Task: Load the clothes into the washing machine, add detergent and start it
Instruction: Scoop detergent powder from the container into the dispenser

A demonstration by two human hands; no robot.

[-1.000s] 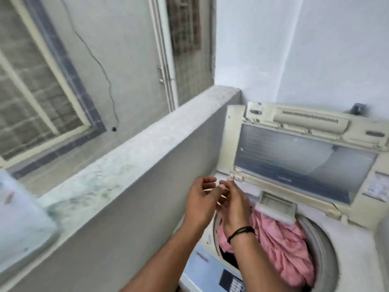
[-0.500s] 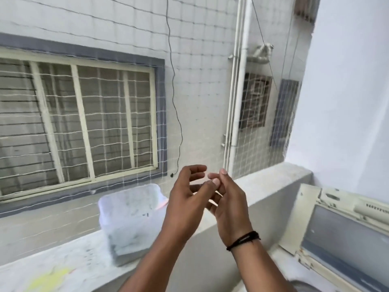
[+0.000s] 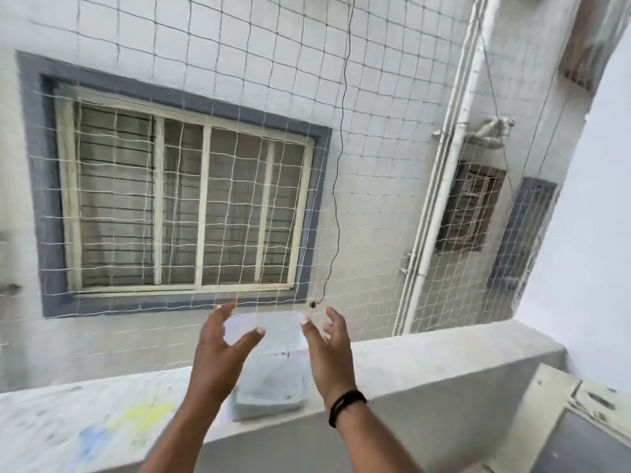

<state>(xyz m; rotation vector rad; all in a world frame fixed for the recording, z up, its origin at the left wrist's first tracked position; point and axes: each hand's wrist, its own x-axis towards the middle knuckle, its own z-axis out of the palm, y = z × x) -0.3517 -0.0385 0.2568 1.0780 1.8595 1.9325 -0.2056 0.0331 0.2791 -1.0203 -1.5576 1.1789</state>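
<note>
Your left hand (image 3: 218,353) and right hand (image 3: 329,349) are both raised with the fingers spread wide and holding nothing, one on each side of the pale translucent plastic tub (image 3: 269,363) that stands on the ledge (image 3: 426,356). Neither palm seems to touch it yet, though motion blur makes the gap hard to judge. You hold them apart like this, I'd say, because the tub is broad and smooth-sided, so a grip from both flanks is the sure way to lift it. It probably holds the detergent, though its contents cannot be made out. The tub sits at the outer side of the ledge, close to the safety netting (image 3: 239,199). The washing machine (image 3: 560,421) shows only as a worn cream corner of its raised lid, down to the right of the tub and below the ledge; the drum and the clothes are out of view. The ledge itself is a rough concrete parapet, its top mottled, with a yellow and blue stain (image 3: 129,421) to the left of the tub. Behind the tub, through the netting, is a tiled wall with a grey-framed barred window (image 3: 184,203), white drainpipes (image 3: 440,206) to its right and a thin black cable (image 3: 338,199) hanging down. Lift the tub squarely, or it may tip against the net.
</note>
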